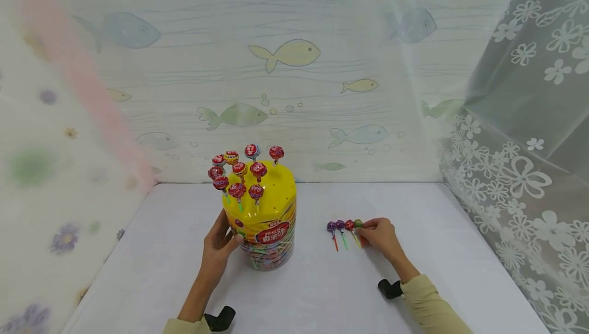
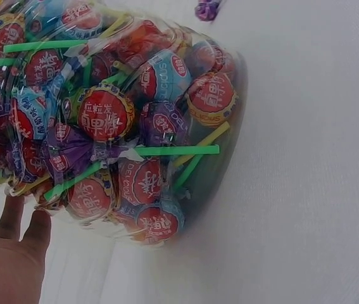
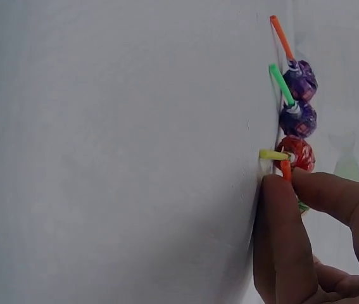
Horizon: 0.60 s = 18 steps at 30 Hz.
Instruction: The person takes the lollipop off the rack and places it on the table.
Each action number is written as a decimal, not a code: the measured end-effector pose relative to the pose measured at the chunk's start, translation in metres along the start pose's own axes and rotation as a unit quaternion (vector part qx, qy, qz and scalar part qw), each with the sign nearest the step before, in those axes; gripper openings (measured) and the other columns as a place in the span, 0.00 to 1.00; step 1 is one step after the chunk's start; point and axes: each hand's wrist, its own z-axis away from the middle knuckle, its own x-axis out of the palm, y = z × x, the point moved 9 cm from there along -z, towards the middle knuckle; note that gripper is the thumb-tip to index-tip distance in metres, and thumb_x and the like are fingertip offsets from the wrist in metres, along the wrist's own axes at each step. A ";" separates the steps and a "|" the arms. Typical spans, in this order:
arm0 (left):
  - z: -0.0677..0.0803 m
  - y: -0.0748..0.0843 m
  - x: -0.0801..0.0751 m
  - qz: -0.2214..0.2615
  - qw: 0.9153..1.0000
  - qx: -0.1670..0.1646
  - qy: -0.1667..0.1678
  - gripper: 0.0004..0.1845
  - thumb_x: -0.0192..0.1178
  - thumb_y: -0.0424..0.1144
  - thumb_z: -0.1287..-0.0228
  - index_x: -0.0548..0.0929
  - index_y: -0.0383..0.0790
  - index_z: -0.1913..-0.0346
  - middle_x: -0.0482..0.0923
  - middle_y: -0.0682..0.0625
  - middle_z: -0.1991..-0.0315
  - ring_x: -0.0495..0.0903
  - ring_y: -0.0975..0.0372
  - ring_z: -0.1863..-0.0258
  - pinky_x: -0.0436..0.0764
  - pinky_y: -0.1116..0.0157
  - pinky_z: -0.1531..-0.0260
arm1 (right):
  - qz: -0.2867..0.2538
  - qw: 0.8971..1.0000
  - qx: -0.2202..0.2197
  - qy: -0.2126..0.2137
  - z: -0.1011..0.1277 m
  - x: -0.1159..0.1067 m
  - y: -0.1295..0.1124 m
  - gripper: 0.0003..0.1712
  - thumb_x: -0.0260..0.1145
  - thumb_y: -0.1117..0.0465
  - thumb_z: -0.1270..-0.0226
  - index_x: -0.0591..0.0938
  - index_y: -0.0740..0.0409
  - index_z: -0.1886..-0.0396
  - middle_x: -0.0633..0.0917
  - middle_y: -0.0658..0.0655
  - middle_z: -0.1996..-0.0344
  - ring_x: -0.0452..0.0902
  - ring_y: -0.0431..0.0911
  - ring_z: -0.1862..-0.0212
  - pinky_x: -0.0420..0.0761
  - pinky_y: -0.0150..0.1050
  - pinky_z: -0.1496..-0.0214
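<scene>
Green-wrapped lollipop (image 1: 358,223), orange stick, flat on table (image 1: 414,211), end of 4-lolly row, rt of tub (image 1: 267,237).

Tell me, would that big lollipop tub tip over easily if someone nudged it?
Probably not. The lollipop tub looks packed with wrapped lollipops, so it is likely heavy for its size. It stands upright on a broad base on the flat table, and the left hand steadies its side. Its smooth plastic might slide instead.
</scene>
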 end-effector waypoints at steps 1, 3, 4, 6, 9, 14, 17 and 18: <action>0.000 0.000 0.000 -0.001 1.000 -0.001 0.000 0.41 0.57 0.30 0.27 0.51 0.46 0.18 0.53 0.45 0.19 0.62 0.76 0.28 0.65 0.78 0.33 | 0.003 1.000 0.001 -0.002 0.000 0.001 0.000 0.17 0.72 0.63 0.38 0.83 0.75 0.59 0.88 0.59 0.72 0.81 0.41 0.72 0.79 0.32 0.73; 0.000 -0.001 0.000 -0.002 1.000 -0.003 0.001 0.41 0.57 0.30 0.27 0.51 0.46 0.18 0.53 0.45 0.19 0.62 0.76 0.28 0.65 0.78 0.33 | 0.004 1.000 0.003 -0.008 0.000 0.002 0.002 0.17 0.71 0.63 0.38 0.83 0.75 0.59 0.88 0.59 0.72 0.82 0.41 0.74 0.81 0.32 0.74; 0.000 -0.001 0.000 -0.003 1.000 -0.003 0.001 0.41 0.57 0.30 0.27 0.51 0.46 0.18 0.53 0.45 0.19 0.62 0.75 0.28 0.65 0.78 0.33 | 0.005 1.000 0.003 -0.012 -0.001 0.003 0.002 0.17 0.71 0.63 0.38 0.83 0.75 0.58 0.88 0.60 0.72 0.82 0.41 0.75 0.81 0.32 0.74; 0.000 -0.001 0.000 -0.004 1.000 -0.005 0.002 0.41 0.57 0.30 0.27 0.51 0.46 0.17 0.53 0.45 0.19 0.62 0.75 0.28 0.65 0.78 0.33 | 0.001 1.000 0.006 -0.019 -0.002 0.005 0.004 0.18 0.71 0.63 0.38 0.82 0.75 0.57 0.88 0.60 0.73 0.82 0.41 0.76 0.82 0.33 0.74; 0.000 -0.001 0.000 -0.002 1.000 -0.005 0.002 0.41 0.57 0.30 0.27 0.51 0.46 0.18 0.54 0.45 0.19 0.62 0.75 0.28 0.66 0.78 0.33 | -0.004 1.000 0.013 -0.026 -0.001 0.006 0.006 0.19 0.70 0.63 0.38 0.81 0.75 0.54 0.88 0.60 0.73 0.82 0.42 0.77 0.83 0.33 0.74; 0.000 0.000 0.000 0.001 1.000 -0.002 0.002 0.40 0.57 0.30 0.27 0.51 0.46 0.18 0.54 0.45 0.19 0.63 0.76 0.28 0.66 0.79 0.34 | -0.017 0.999 0.017 -0.036 0.001 0.009 0.009 0.20 0.71 0.64 0.37 0.79 0.76 0.51 0.88 0.60 0.73 0.84 0.42 0.77 0.84 0.35 0.74; 0.000 0.000 0.000 0.001 1.000 -0.001 0.002 0.40 0.57 0.30 0.27 0.51 0.46 0.18 0.54 0.45 0.19 0.63 0.76 0.29 0.66 0.79 0.34 | -0.023 0.999 0.016 -0.041 0.002 0.010 0.009 0.20 0.71 0.65 0.37 0.79 0.76 0.50 0.88 0.59 0.74 0.84 0.43 0.78 0.85 0.35 0.74; 0.000 0.000 0.000 0.001 1.000 -0.001 0.002 0.40 0.57 0.30 0.27 0.51 0.46 0.18 0.54 0.45 0.19 0.63 0.76 0.29 0.66 0.79 0.34 | -0.025 0.999 0.015 -0.044 0.003 0.011 0.008 0.20 0.70 0.65 0.37 0.79 0.76 0.50 0.88 0.59 0.74 0.84 0.43 0.77 0.85 0.35 0.74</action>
